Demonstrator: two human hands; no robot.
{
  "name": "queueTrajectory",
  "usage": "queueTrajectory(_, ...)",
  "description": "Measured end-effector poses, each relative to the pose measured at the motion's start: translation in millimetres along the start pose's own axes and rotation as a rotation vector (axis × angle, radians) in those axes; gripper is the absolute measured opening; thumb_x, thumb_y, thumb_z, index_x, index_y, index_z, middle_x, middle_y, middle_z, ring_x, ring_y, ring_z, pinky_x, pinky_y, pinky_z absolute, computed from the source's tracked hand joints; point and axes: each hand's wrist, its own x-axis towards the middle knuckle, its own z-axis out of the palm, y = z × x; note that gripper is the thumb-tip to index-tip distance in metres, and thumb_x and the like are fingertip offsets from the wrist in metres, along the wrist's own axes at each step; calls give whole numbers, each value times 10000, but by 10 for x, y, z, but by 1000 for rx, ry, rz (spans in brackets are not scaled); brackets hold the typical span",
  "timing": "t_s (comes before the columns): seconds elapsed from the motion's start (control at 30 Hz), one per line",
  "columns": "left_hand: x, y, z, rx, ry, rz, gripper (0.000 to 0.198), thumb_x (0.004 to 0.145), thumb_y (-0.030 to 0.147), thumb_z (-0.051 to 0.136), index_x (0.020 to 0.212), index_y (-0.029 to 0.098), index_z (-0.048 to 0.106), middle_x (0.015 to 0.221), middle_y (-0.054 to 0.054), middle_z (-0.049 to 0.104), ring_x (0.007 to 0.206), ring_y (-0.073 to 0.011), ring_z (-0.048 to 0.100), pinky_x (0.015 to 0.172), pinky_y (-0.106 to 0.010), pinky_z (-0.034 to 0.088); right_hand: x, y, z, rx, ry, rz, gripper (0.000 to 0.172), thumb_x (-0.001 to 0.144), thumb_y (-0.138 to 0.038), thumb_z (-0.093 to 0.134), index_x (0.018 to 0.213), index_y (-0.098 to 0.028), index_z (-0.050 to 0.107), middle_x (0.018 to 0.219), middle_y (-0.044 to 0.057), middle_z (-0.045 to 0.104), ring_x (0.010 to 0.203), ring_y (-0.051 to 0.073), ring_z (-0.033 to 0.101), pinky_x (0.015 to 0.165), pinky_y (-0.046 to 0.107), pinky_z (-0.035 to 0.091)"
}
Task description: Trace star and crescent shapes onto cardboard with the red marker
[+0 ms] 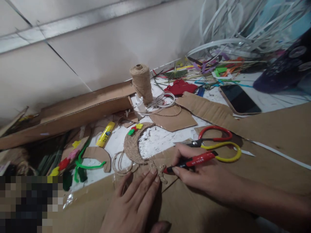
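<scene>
Cardboard sheet (218, 200) over white worktable (155, 142)

Left hand (132, 204) splayed flat, right hand (201, 171) pinching

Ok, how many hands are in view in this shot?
2. The left hand lies on the cardboard sheet, fingertips near a knotted jute twine end. The right hand holds a red pen-like tool. No others show.
</scene>
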Motion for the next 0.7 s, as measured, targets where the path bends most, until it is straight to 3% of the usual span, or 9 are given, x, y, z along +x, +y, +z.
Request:
queueTrajectory(0.13, 0, 14, -28, -2, -18, -16, 626, 984, 519, 705, 1477, 140, 633, 1570, -110, 641, 1364, -264, 669, 1156, -429, 527, -6, -38, 1, 7, -41, -10, 77, 858, -211, 565, 800, -246, 530, 723, -26, 572, 688, 171, 512, 601, 293, 379)
queueTrajectory(0.33, -18, 22, -37, 63, -8, -4, 667, 975, 553, 703, 1483, 128, 627, 1575, -106, 635, 1372, -272, 658, 1135, -434, 529, -12, -39, -7, -28, 29, -30, 80, 856, -200, 579, 796, -241, 545, 719, -25, 599, 684, 171, 532, 609, 288, 396)
queueTrajectory(0.7, -2, 28, -43, 49, -36, -17, 698, 954, 544, 730, 1507, 135, 607, 1598, -98, 611, 1389, -284, 643, 1132, -439, 524, -25, -25, 1, -56, 3, -52, 84, 867, -179, 572, 815, -239, 546, 727, -25, 603, 686, 165, 534, 596, 275, 386)
